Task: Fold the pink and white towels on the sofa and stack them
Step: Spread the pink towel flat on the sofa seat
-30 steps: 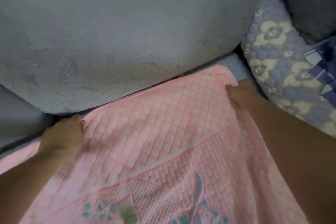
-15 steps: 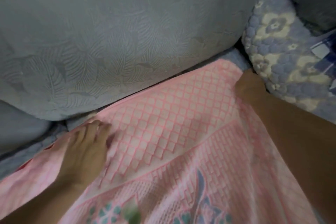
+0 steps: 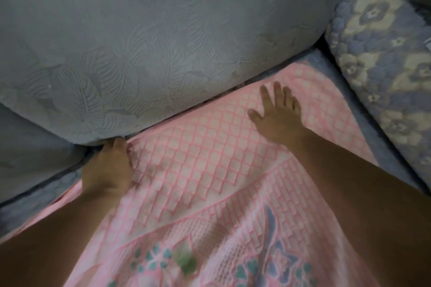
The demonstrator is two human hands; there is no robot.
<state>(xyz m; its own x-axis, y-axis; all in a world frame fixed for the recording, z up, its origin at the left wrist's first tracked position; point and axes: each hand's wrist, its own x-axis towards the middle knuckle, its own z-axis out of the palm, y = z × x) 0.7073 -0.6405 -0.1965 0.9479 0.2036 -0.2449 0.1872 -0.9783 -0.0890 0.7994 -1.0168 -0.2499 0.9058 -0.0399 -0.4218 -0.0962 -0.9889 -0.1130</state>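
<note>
While smoothing, both hands work the towel (image 3: 210,170).
Right hand (image 3: 277,116) presses flat; left hand (image 3: 109,168) pins an edge, its grip unclear.

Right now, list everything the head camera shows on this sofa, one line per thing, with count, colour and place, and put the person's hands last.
pink patterned towel: one, pink with a white lattice and blue-green flowers, spread on the seat from the middle to the near edge.
grey leaf-embossed back cushion: one, pale grey, behind the towel, filling the upper left.
blue and cream floral cushion: one, at the right edge.
blue seat cover: one, blue-grey, showing beside the towel.
left hand: one, on the towel's far left corner, fingertips at the back cushion's base.
right hand: one, fingers spread flat on the towel near its far right corner.
</note>
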